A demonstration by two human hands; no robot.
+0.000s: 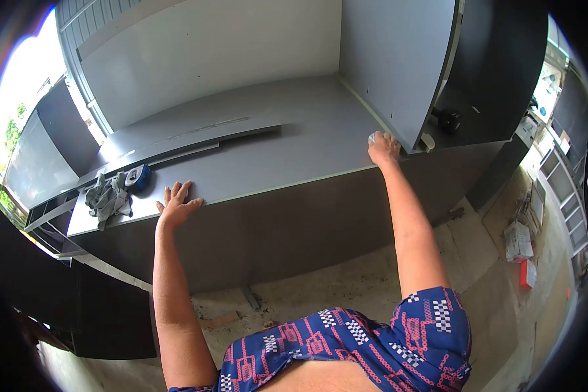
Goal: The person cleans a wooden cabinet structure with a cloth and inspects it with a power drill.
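Note:
My left hand [177,204] rests on the front edge of a grey panel surface [307,117], its fingers spread and nothing in it. Farther right, my right hand [383,148] is closed on a small whitish wad at the same surface, close to the foot of an upright grey panel [398,65]. Only a bit of the wad shows at the fingers. Light green strips run along the front edge and the inner corner. To the left of my left hand lie a crumpled grey cloth [108,198] and a blue and black tape measure [137,178].
Long narrow grey strips [209,138] lie on the surface behind my left hand. A black tool [448,120] sits right of the upright panel. On the floor at the right are a white package [518,242] and a red box [528,274].

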